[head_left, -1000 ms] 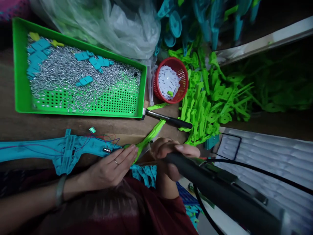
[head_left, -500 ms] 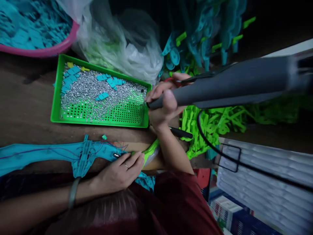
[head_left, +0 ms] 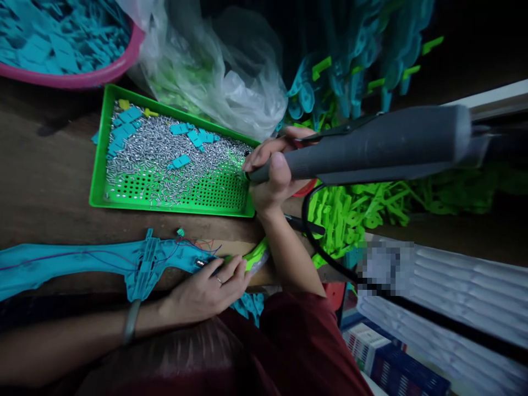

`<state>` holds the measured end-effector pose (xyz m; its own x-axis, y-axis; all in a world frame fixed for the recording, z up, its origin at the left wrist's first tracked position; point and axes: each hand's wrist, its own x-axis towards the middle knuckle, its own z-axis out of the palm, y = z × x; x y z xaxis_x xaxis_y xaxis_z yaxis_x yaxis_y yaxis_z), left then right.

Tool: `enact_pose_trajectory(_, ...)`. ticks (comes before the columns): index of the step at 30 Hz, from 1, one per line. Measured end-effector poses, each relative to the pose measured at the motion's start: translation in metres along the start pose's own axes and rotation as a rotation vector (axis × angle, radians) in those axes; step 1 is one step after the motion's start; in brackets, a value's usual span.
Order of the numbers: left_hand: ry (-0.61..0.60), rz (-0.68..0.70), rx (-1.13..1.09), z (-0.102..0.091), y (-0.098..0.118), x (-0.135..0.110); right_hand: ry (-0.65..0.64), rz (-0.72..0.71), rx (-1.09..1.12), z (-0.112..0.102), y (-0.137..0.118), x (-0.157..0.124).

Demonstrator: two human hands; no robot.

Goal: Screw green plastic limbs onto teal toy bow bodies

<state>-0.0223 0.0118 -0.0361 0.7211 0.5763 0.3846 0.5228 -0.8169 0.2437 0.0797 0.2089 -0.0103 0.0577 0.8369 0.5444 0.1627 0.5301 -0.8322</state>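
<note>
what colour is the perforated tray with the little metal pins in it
Bright green. The tray shows best in the head view, upper left.

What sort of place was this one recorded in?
Probably a small assembly workbench for plastic goods: a green tray full of small metal screws, a heap of green moulded parts, and the right hand gripping a corded power driver while the left hand rests on a teal wired piece.

A single head-worn camera looks steeply down and forward, close over the wooden table (head_left: 49,181). The wearer's own red shirt (head_left: 297,352) fills the lower centre of the frame.
</note>
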Motion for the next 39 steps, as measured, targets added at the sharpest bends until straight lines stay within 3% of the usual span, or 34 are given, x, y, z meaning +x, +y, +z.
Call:
enact_pose_trajectory(3, -0.001, 0.022, 0.020, -0.001, 0.004, -0.005, 0.087, -0.079, -0.079, -0.028, -0.037, 0.001)
enact_pose_trajectory(6, 0.001, 0.036, 0.004, 0.000, 0.006, -0.014, 0.166, -0.200, -0.135, -0.075, -0.067, -0.011)
enact_pose_trajectory(9, 0.038, 0.022, -0.033, 0.002, 0.007, -0.019, 0.276, -0.155, -0.264, -0.117, -0.066, -0.035)
enact_pose_trajectory(12, 0.056, 0.027, -0.049, 0.004, 0.006, -0.019, 0.398, -0.014, -0.267, -0.135, -0.047, -0.055)
enact_pose_trajectory(21, 0.019, 0.044, -0.036, -0.002, 0.006, -0.017, 0.370, 0.082, -0.293, -0.129, -0.028, -0.071)
enact_pose_trajectory(27, 0.047, 0.036, -0.033, 0.002, 0.008, -0.009, 0.159, 0.065, -0.071, -0.145, -0.033, -0.068)
enact_pose_trajectory(31, 0.017, 0.027, -0.019, 0.000, 0.020, 0.007, 0.184, -0.125, 0.095, -0.128, -0.054, -0.037)
enact_pose_trajectory(33, 0.016, 0.004, -0.075, -0.015, 0.015, 0.012, 0.185, -0.167, 0.183, -0.109, -0.055, -0.019)
enact_pose_trajectory(35, 0.026, -0.010, -0.124, -0.043, -0.004, 0.012, 0.119, -0.098, 0.217, -0.089, -0.049, -0.006)
enact_pose_trajectory(37, 0.010, -0.032, -0.082, -0.076, -0.035, 0.006, 0.044, -0.005, 0.188, -0.074, -0.041, -0.002)
enact_pose_trajectory(39, -0.091, -0.104, 0.036, -0.102, -0.071, 0.000, 0.037, 0.041, 0.068, -0.064, -0.039, -0.006)
